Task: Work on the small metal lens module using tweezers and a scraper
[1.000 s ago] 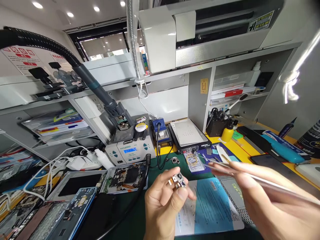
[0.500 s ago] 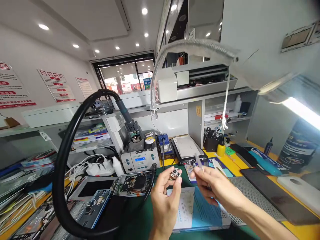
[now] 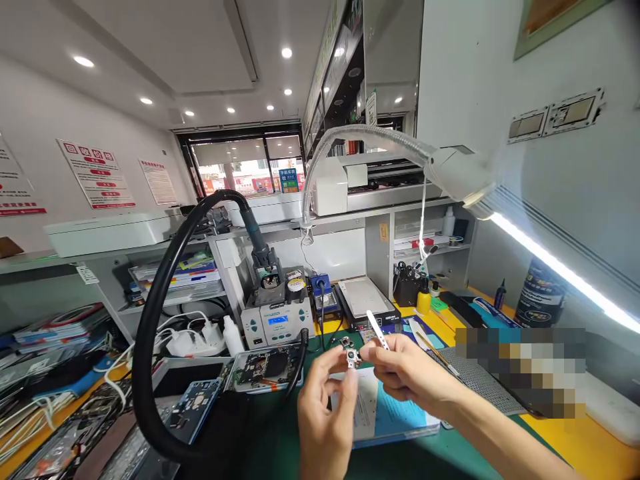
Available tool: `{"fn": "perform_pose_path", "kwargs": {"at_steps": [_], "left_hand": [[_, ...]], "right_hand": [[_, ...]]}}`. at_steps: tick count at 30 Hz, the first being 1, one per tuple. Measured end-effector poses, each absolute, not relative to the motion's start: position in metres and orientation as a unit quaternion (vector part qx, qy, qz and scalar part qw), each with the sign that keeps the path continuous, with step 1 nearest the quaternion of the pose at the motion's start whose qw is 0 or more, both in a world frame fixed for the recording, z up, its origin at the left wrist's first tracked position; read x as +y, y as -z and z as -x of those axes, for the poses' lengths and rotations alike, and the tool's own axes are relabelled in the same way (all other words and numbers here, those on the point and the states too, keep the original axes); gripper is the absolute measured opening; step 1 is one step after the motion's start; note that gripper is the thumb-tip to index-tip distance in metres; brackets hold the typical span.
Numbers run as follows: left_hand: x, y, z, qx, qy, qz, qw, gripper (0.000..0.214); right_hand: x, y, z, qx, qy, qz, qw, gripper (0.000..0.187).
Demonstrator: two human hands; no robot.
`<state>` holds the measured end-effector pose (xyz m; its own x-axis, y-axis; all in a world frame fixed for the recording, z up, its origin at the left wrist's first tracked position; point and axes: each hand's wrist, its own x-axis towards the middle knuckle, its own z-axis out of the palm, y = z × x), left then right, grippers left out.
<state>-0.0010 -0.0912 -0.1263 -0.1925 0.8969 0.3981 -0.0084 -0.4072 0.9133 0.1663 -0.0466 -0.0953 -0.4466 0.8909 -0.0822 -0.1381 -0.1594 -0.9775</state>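
Pinched between the thumb and fingers of my left hand [image 3: 327,403] is a small phone camera module [image 3: 351,359], its lens facing me. My right hand [image 3: 403,367] grips slim white tweezers [image 3: 377,330] with dark dots along the side; their broad end points up and away. The right fingertips are beside the module's right edge, and the tweezers' working tip is hidden by the hand. Below both hands a blue and white booklet or flat box [image 3: 395,413] lies on the green mat [image 3: 280,433].
A black hose [image 3: 143,333] arches on the left by the soldering station [image 3: 277,323]. Opened phones, including a blue frame [image 3: 193,407], lie at left. A lit lamp [image 3: 560,257] hangs at right. A yellow bottle [image 3: 423,297] and a perforated grey mat [image 3: 480,377] are on the right.
My right hand has moved left, bringing the tweezers to the camera module in my left hand. The module is turned differently now. The head view has shifted, showing more of the lamp.
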Motion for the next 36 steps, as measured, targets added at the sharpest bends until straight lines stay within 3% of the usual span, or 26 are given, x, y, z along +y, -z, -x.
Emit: {"fn": "perform_pose_path", "kwargs": {"at_steps": [7,16,26,32,36], "left_hand": [[-0.074,0.073,0.013,0.367,-0.569,-0.588,0.442,0.038],[-0.055,0.009,0.019,0.382,-0.587,-0.616,0.361,0.034],[-0.028,-0.026,0.021,0.395,-0.598,-0.620,0.318,0.033],[-0.012,-0.018,0.013,0.433,-0.622,-0.575,0.308,0.039],[0.001,-0.006,-0.008,0.465,-0.684,-0.489,0.279,0.040]], "right_hand": [[-0.023,0.047,-0.172,-0.588,-0.642,0.340,0.355,0.024],[-0.010,-0.006,-0.154,-0.607,-0.596,0.290,0.440,0.029],[-0.009,-0.015,-0.150,-0.549,-0.596,0.213,0.546,0.064],[-0.006,-0.014,-0.159,-0.447,-0.595,0.264,0.614,0.062],[-0.007,-0.027,-0.164,-0.383,-0.581,0.253,0.672,0.043]]}}
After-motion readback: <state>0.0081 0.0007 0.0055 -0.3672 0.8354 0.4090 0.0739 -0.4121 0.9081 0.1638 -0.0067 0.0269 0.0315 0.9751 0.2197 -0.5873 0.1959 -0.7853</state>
